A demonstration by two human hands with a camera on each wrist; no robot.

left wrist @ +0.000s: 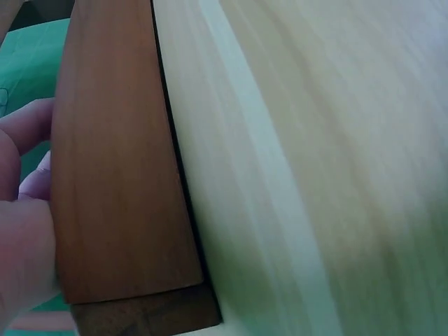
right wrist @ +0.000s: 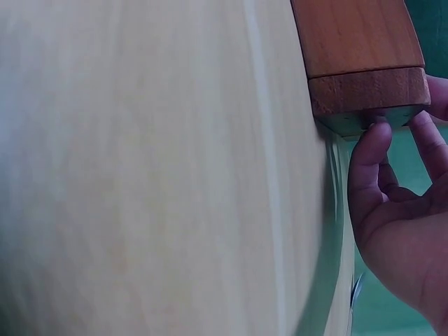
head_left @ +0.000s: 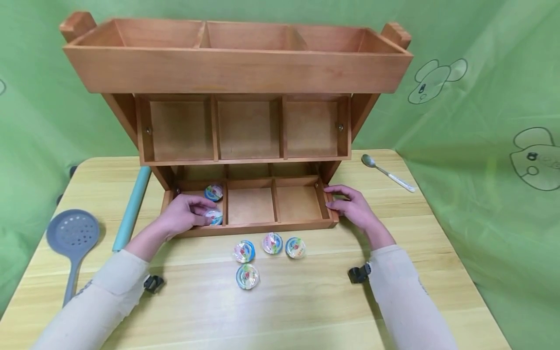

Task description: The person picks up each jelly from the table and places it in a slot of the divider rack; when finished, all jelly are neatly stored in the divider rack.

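A three-tier wooden rack [head_left: 245, 70] stands on the table, each tier split into three compartments. My left hand [head_left: 185, 214] reaches into the bottom tier's left compartment, its thumb and fingers pinching a small jelly cup [head_left: 214, 217]. Behind it in the same compartment is another jelly cup [head_left: 214, 192]. In the left wrist view the tier's front board [left wrist: 126, 154] hides that cup. My right hand [head_left: 352, 206] grips the right end of the bottom tier, thumb against the end block [right wrist: 371, 91] and fingers at its upper edge.
Several jelly cups [head_left: 247, 276] lie on the table in front of the rack. To the left are a grey slotted turner [head_left: 73, 233] and a long teal strip [head_left: 132, 209]. A metal spoon [head_left: 387, 172] lies at the back right. Green cloth [head_left: 481, 146] hangs behind the table.
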